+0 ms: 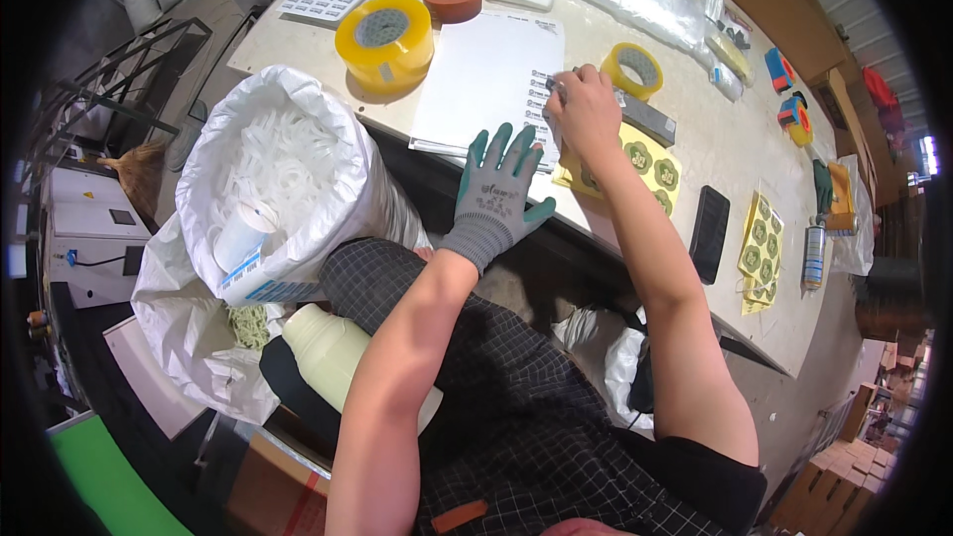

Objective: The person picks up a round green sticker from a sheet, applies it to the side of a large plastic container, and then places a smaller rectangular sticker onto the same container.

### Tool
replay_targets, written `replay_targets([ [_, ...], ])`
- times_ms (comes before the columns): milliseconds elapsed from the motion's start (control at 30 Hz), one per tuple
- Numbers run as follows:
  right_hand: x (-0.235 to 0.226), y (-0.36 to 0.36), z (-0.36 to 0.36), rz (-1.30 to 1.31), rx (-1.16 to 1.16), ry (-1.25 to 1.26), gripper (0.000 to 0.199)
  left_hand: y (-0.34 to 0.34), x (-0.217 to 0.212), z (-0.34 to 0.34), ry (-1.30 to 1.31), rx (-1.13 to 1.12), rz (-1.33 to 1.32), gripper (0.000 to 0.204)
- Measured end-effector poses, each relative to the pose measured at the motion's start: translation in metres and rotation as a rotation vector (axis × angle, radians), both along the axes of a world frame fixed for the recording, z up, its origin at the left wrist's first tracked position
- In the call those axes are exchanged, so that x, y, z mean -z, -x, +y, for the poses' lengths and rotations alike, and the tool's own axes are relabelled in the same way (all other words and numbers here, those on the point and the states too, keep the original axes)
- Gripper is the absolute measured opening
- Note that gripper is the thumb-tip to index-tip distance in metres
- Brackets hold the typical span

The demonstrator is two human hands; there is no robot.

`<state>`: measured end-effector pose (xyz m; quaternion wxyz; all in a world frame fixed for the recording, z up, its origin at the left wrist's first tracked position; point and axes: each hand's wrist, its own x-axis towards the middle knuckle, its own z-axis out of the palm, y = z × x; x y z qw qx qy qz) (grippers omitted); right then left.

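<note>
- Head view, left hand (496, 194): wears a grey knit glove with green coating. It lies flat, fingers spread, at the near edge of the table (715, 154), pressing the lower corner of the white label sheet (488, 74). It grips nothing.
- Head view, right hand (586, 109): bare, fingers pinched together at the right edge of the white label sheet, beside a column of small printed labels. What the fingertips pinch is too small to tell.
- The two hands are apart, the right one further from the body.
- Yellow sticker sheet (650, 164): lies under the right wrist, on the table.
- Small yellow tape roll (633, 69): just beyond the right hand.
- Large yellow tape roll (384, 40): at the left of the white label sheet, touching its edge.
- White sack (328, 169): stands left of the knees, open, filled with white loops.
</note>
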<state>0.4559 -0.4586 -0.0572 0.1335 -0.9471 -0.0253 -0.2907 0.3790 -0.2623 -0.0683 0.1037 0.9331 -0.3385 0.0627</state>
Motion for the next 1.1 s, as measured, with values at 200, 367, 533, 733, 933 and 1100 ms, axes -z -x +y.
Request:
replay_targets([
  [200, -0.002, -0.004, -0.008, 0.091, 0.033, -0.112, 0.023, -0.001, -0.005, -0.01, -0.06, -0.008, 0.044, 0.085],
  [367, -0.029, 0.002, 0.006, 0.034, -0.136, -0.621, 0.027, -0.004, -0.01, -0.005, -0.075, -0.019, 0.086, 0.087],
  [533, -0.059, 0.072, 0.072, 0.092, -0.388, -0.541, 0.026, 0.06, -0.06, 0.016, -0.197, 0.12, 0.147, 0.077],
  [733, -0.046, 0.175, 0.168, 0.195, -0.745, -0.431, 0.038, 0.21, -0.083, 0.097, 0.124, 0.128, 0.359, 0.054],
  [933, -0.031, 0.238, 0.23, 0.063, -0.979, -0.338, 0.051, 0.295, -0.09, 0.193, 0.373, -0.607, 0.004, 0.039],
  [1100, -0.024, 0.255, 0.253, -0.005, -1.053, -0.198, 0.058, 0.315, -0.047, 0.203, 0.409, -0.822, -0.159, 0.037],
])
